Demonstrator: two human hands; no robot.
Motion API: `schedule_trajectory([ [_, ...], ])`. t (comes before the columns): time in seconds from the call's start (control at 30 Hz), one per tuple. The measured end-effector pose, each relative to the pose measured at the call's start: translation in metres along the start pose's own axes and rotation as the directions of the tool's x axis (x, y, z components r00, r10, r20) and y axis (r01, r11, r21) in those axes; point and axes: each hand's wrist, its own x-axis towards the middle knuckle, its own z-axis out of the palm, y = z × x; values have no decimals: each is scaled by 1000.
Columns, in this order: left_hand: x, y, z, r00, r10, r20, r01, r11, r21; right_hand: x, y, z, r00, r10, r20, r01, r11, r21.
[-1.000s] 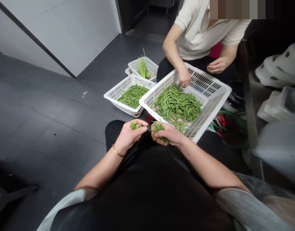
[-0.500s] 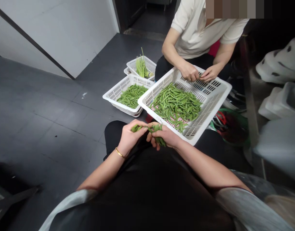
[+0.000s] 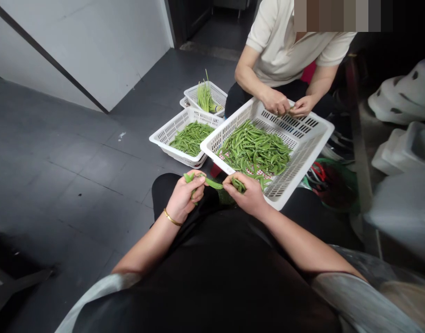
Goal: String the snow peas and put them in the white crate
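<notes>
My left hand [image 3: 184,194] is closed on several green pea pods, one poking out above the thumb. Between my two hands stretches a single pea pod [image 3: 213,183], one end in my left fingers and the other pinched by my right thumb and finger. My right hand [image 3: 246,192] is closed too, with more pods bunched in its curled fingers. Just beyond my hands, a large white slotted basket [image 3: 212,155] is tilted slightly and holds a heap of pea pods [image 3: 255,145] over a red-and-white patterned patch.
A co-worker's hands [image 3: 288,105] meet over the basket's far rim. To the left, a second white basket [image 3: 160,138] of pods stands on the dark tiled floor [image 3: 76,175], with another basket of long green stalks [image 3: 206,98] behind. White plastic containers [image 3: 403,143] stand at right.
My hands have moved apart, and one pod now spans the gap between them. The co-worker's hands have shifted only slightly over the basket.
</notes>
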Motion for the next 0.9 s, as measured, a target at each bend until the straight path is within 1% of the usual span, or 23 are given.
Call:
schedule_trajectory([
  [0.1, 0, -8, 4, 994, -89, 59, 93, 994, -55, 1, 0, 5, 997, 70, 28, -71, 996, 57],
  [0.13, 0, -11, 5, 993, -95, 67, 99, 993, -60, 0, 0, 6, 993, 110, 46, -114, 990, 89],
  [0.2, 1, -14, 5, 996, -63, 59, 66, 996, -54, -1, 1, 9, 969, 222, 106, -238, 953, 189],
  [0.27, 1, -15, 4, 999, -11, 38, 12, 999, -34, -2, 1, 12, 919, 330, 215, -386, 863, 325],
  [0.33, 1, -15, 3, 999, 36, 21, -36, 999, -11, -3, 1, 15, 858, 391, 334, -509, 735, 447],
  [0.37, 1, -14, 2, 999, 47, 24, -47, 999, 1, -2, 1, 16, 832, 407, 376, -552, 671, 495],
  [0.4, 0, -13, 2, 998, 44, 38, -45, 999, 17, -1, 1, 17, 815, 422, 397, -579, 613, 537],
  [0.47, -2, -9, 0, 994, -5, 109, -2, 998, 64, 3, 3, 14, 807, 453, 379, -585, 527, 616],
  [0.5, -4, -7, -1, 987, -44, 156, 30, 996, 89, 6, 4, 10, 812, 472, 343, -568, 505, 650],
  [0.53, -6, -4, -2, 976, -81, 200, 61, 992, 108, 9, 6, 5, 820, 493, 292, -541, 501, 676],
  [0.57, -7, -1, -3, 965, -111, 236, 85, 989, 118, 12, 8, -1, 828, 512, 228, -509, 518, 688],
  [0.6, -9, 1, -4, 956, -132, 262, 104, 988, 115, 13, 10, -7, 837, 523, 159, -478, 558, 679],
  [0.63, -10, 3, -5, 949, -146, 281, 120, 987, 106, 14, 11, -13, 849, 521, 89, -448, 622, 642],
  [0.67, -10, 4, -5, 944, -152, 293, 130, 987, 92, 14, 12, -18, 868, 495, 23, -419, 708, 568],
  [0.7, -11, 5, -6, 940, -154, 303, 136, 987, 80, 12, 11, -22, 901, 434, -25, -377, 809, 451],
  [0.73, -11, 5, -7, 937, -155, 314, 139, 988, 72, 10, 10, -24, 943, 332, -39, -306, 904, 297],
  [0.77, -11, 4, -8, 932, -156, 326, 141, 988, 68, 8, 8, -25, 980, 200, -6, -198, 972, 126],
  [0.8, -10, 4, -9, 928, -156, 338, 142, 988, 66, 6, 5, -24, 996, 62, 69, -60, 998, -35],
  [0.83, -10, 3, -9, 924, -156, 350, 142, 988, 66, 4, 3, -21, 985, -59, 163, 86, 983, -165],
  [0.87, -10, 3, -10, 917, -164, 362, 147, 986, 74, 3, 2, -18, 956, -152, 253, 216, 943, -252],
  [0.9, -9, 3, -11, 909, -181, 375, 157, 983, 94, 3, 1, -15, 923, -215, 318, 315, 898, -306],
])
